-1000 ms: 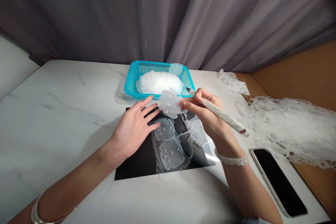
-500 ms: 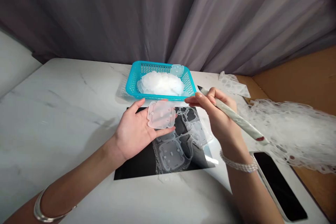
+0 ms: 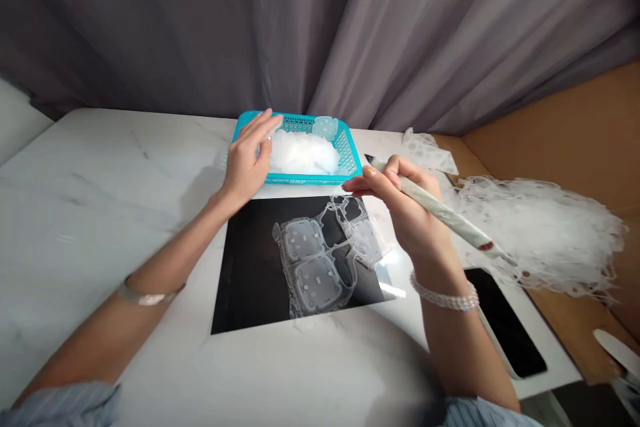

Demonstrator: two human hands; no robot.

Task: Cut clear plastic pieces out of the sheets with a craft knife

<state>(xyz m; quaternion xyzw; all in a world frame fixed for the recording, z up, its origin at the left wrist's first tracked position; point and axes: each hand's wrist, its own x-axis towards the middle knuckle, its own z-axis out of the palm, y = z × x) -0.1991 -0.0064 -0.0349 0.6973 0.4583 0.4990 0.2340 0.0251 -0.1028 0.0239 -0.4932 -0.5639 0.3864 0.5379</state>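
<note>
My left hand reaches over the left rim of the turquoise basket, fingers stretched out above the heap of clear silicone pads inside it; I see nothing in it. My right hand is closed round a pale pen-like tool whose dark tip points toward the basket. It hovers over the right edge of a black mat. On the mat lies a translucent silicone sheet with two pads left in its web.
A pile of white cut-out webbing lies at the right on a brown surface. A dark phone rests by my right wrist. More scrap sits behind the tool. Grey curtain hangs along the back.
My left hand took the loose pad from the right hand, then carried it up to the basket; the pad no longer shows in it. The right hand stayed over the mat's right edge with the tool.
</note>
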